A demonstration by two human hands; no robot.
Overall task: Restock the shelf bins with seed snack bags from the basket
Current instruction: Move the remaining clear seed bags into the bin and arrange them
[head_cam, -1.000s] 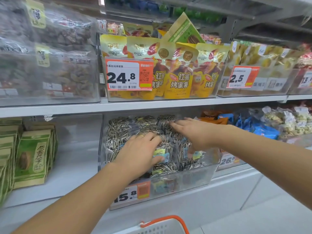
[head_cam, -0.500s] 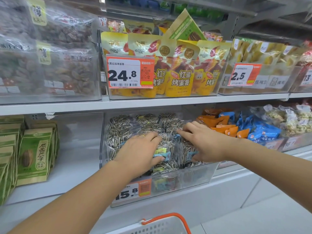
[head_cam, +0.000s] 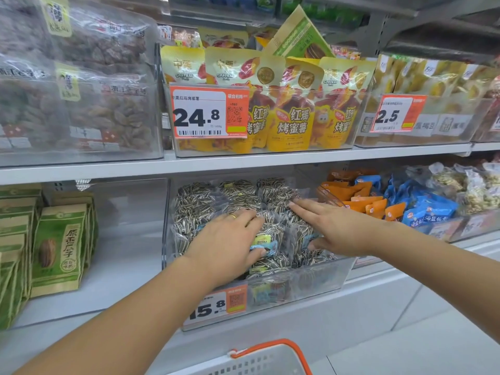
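Clear bags of striped sunflower seeds (head_cam: 205, 204) fill a transparent shelf bin (head_cam: 319, 280) on the lower shelf, tagged 15.8. My left hand (head_cam: 227, 239) lies flat on the front bags, its thumb against a small bag with a blue and yellow label (head_cam: 263, 240). My right hand (head_cam: 330, 228) rests on the bags to the right with straight fingers pointing left, its thumb down among them. The white basket with an orange handle (head_cam: 270, 355) shows at the bottom edge.
A green stack of seed packs (head_cam: 59, 247) stands left of the bin with bare shelf between. Orange and blue snack packs (head_cam: 392, 204) fill the neighbouring bin on the right. The upper shelf (head_cam: 243, 162) overhangs with yellow sweet potato bags.
My right hand has pulled back and to the right across the seed bags, and its fingers have flattened. My left hand has stayed in place on the front bags.
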